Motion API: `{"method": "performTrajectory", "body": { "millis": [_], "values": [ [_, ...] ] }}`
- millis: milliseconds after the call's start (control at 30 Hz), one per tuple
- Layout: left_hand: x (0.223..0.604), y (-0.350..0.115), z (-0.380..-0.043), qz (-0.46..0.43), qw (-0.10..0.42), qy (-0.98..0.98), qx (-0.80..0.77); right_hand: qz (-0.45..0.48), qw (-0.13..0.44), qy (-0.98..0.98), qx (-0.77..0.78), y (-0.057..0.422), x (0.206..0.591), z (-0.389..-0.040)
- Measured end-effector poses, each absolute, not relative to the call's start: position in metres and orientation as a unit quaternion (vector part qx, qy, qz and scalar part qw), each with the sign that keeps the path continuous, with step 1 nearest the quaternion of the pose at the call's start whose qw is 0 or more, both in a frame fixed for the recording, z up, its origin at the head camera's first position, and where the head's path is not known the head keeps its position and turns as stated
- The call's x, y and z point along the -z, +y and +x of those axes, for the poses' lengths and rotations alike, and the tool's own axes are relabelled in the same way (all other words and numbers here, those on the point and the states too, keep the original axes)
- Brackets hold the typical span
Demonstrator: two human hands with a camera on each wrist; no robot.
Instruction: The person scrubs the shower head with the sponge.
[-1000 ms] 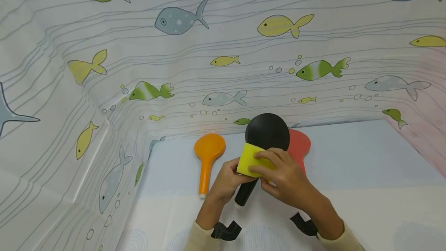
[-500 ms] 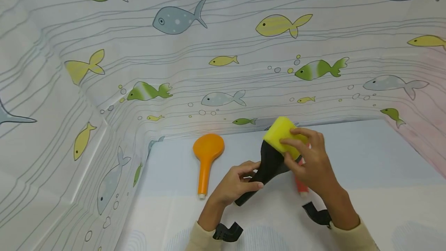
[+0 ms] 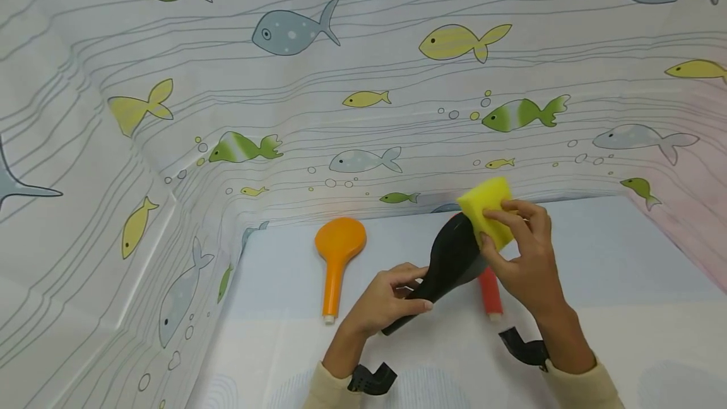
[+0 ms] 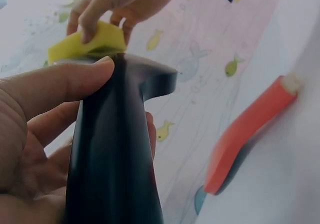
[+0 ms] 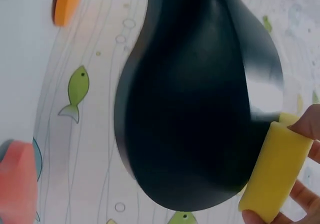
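Note:
My left hand (image 3: 386,302) grips the handle of a black paddle (image 3: 452,254) with a rounded head, its thumb laid along the handle (image 4: 115,149). The paddle is tilted, its head pointing up and right. Between thumb and fingers, my right hand (image 3: 528,257) pinches a yellow sponge (image 3: 490,207) at the far right edge of the head. From the right wrist, the sponge (image 5: 275,174) overlaps the rim of the broad dark head (image 5: 185,99), and only a few right-hand fingers show.
An orange paddle (image 3: 341,242) lies on the pale table (image 3: 284,283) to the left. Behind the black one lies a red paddle (image 3: 490,292), its head mostly hidden. A fish-patterned sheet (image 3: 307,125) rises behind and at the left.
The black paddle has turned from facing me to tilted rightward, now gripped by the handle in my left hand. My right hand has carried the sponge right and up to the head's far edge.

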State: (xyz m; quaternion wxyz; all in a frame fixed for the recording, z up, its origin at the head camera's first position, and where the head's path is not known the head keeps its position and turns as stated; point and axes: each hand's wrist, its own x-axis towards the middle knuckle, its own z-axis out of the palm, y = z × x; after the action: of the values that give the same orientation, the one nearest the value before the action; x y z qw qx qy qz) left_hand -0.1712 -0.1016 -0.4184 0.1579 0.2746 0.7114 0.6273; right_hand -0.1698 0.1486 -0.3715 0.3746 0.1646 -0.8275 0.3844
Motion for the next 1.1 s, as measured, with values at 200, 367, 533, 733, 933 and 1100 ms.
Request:
{"method": "performTrajectory", "body": {
  "millis": [200,367,533,733,933,1100],
  "values": [
    [0.414,-0.101,-0.171,0.247,0.138,0.728,-0.625,0.246,0.404,-0.81,-0.347,0.127,0.374,-0.166],
    [0.412,-0.099,-0.17,0.205,0.103,0.745,-0.626,0.312,0.398,-0.818,-0.276,0.109,0.379,-0.162],
    [0.41,-0.097,-0.168,0.144,0.063,0.757,-0.635,0.359,0.357,-0.84,-0.192,0.097,0.384,-0.156],
    [0.41,-0.096,-0.165,0.102,0.022,0.792,-0.601,0.365,0.317,-0.864,-0.143,0.089,0.385,-0.151],
    [0.413,-0.088,-0.162,0.1,0.024,0.795,-0.598,0.341,0.36,-0.854,-0.156,0.096,0.383,-0.159],
    [0.416,-0.082,-0.161,0.101,0.028,0.805,-0.584,0.274,0.382,-0.86,-0.197,0.107,0.38,-0.163]
  ]
}}
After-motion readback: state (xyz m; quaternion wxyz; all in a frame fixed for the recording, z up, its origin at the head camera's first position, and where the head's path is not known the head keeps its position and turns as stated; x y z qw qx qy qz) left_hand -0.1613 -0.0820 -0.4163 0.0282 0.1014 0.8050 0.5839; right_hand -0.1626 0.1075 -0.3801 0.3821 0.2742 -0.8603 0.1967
